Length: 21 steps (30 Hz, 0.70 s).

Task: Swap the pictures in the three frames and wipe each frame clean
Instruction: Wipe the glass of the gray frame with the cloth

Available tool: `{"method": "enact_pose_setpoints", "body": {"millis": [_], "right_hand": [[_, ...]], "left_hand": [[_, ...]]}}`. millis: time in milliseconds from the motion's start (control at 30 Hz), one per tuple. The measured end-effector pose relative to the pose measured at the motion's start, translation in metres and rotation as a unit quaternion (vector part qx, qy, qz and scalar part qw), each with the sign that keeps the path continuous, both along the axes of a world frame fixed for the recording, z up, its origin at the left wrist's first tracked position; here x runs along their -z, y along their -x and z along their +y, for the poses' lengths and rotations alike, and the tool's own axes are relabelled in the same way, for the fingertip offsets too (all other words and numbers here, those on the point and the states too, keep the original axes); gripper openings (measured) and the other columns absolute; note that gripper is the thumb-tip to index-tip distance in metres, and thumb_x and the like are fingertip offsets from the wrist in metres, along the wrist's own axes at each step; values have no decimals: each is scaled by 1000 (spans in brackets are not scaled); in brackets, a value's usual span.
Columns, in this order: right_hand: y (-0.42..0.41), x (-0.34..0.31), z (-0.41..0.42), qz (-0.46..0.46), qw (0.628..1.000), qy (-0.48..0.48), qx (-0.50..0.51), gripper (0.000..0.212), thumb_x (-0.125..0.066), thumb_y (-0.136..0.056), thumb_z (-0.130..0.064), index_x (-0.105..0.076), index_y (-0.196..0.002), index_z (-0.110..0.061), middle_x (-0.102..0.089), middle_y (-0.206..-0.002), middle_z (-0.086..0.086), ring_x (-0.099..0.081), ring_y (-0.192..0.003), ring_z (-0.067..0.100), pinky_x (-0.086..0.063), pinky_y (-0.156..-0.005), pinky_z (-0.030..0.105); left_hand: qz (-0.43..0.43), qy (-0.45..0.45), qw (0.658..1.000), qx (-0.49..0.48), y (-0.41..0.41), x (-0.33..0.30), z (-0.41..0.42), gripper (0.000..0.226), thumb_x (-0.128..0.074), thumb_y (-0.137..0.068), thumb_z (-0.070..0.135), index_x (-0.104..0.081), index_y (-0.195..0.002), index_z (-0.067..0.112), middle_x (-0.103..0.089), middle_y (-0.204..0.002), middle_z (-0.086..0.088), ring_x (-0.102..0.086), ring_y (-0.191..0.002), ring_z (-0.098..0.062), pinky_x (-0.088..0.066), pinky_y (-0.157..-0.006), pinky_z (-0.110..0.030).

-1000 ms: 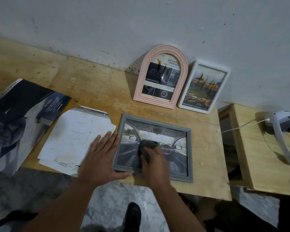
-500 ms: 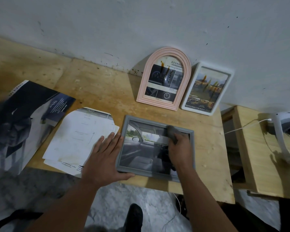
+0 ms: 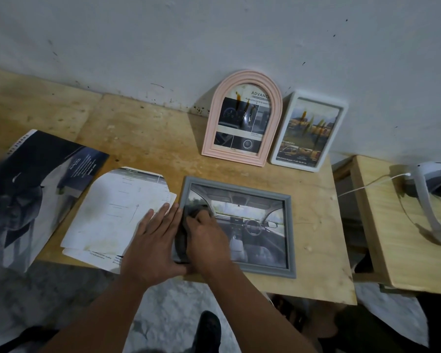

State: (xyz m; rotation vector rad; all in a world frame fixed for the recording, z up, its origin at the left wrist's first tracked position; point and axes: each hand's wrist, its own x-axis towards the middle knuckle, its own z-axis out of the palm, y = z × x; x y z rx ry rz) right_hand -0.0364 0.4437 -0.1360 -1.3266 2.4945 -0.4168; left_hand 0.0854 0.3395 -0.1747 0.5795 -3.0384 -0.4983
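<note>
Three frames: grey frame (image 3: 289, 225) under flat left hand (image 3: 153, 240), right hand (image 3: 209, 238) gripping cloth (image 3: 182, 240).

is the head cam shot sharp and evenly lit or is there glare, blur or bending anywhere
Head view: dim, uneven light, the floor nearly black; pale glare streaks the glass of the pink arched frame; the cloth under the right hand looks slightly smeared; wide-angle bending curves the table edge.
</note>
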Motion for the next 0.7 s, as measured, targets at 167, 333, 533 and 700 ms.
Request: {"method": "enact_pose_setpoints", "body": {"millis": [167,333,533,700], "right_hand": [[-4,-5,21,-43,995,-52,-73,26,-67,-88,-23,-71,-112,-14,-55,-114,12,-64,-87,35,-52,-69,38],[19,-30,35,-338,938,-55,-50,22,-61,-93,-10,-78,-106,-14,-74,-110,5,-69,-98,22,-54,-82,33],[85,-61,113,-534,758,244,283,23,-58,-100,-8,-72,-118,-9,-74,-113,20,-69,-109,38,-56,-93,47],[136,-50,188,-406,706,296,499,22,-58,-101,-24,-65,-121,-20,-69,-112,9,-65,-103,30,-58,-74,43]], "left_hand": [[-7,19,1000,11,-1,2,0,130,-33,-73,101,-24,-164,8,-17,-174,-6,-12,-161,-23,-21,-126,-56],[-25,25,999,6,-1,1,1,134,-35,-71,103,-20,-165,9,-14,-174,-5,-10,-162,-22,-21,-127,-55],[-23,34,999,-11,0,-3,4,135,-39,-69,104,-16,-166,12,-12,-174,-3,-8,-162,-19,-15,-129,-51],[-28,47,998,-13,-1,-1,4,136,-36,-69,104,-15,-166,11,-12,-174,-3,-9,-162,-19,-14,-129,-51]]}}
